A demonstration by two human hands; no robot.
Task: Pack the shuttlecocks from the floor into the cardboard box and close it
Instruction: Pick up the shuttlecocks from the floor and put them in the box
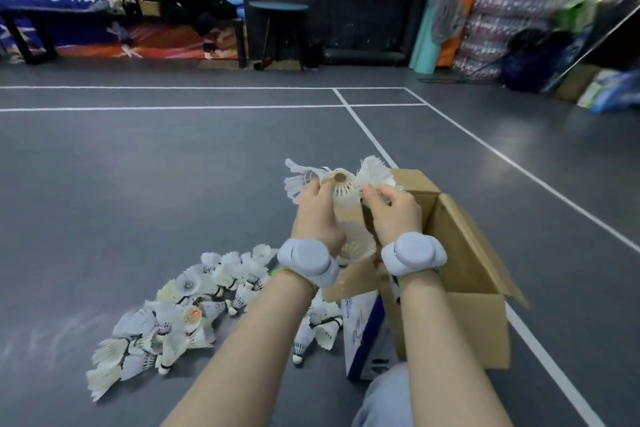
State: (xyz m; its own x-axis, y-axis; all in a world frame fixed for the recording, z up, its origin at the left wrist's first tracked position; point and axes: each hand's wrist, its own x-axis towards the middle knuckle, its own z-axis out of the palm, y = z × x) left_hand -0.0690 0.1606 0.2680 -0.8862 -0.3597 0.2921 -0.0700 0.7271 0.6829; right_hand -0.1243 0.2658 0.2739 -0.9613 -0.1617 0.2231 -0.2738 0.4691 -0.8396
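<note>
Both hands are raised over the left edge of an open cardboard box (464, 246) standing on the grey court floor. My left hand (317, 215) grips a nested stack of white shuttlecocks (344, 191), with more feathers fanning out at its far side. My right hand (394, 210) pinches the feathers of a shuttlecock (375, 173) at the top right of that stack. A pile of several white shuttlecocks (180, 315) lies on the floor to the left of my forearms. A few more shuttlecocks (318, 329) rest against the box's blue-and-white printed side.
White court lines (367, 130) run across the floor. At the back stand a dark bench (27, 35) with bags, a round stool (278, 7), rolled mats (424, 38) and stacked goods at the right wall. My knee (384, 399) shows at the bottom.
</note>
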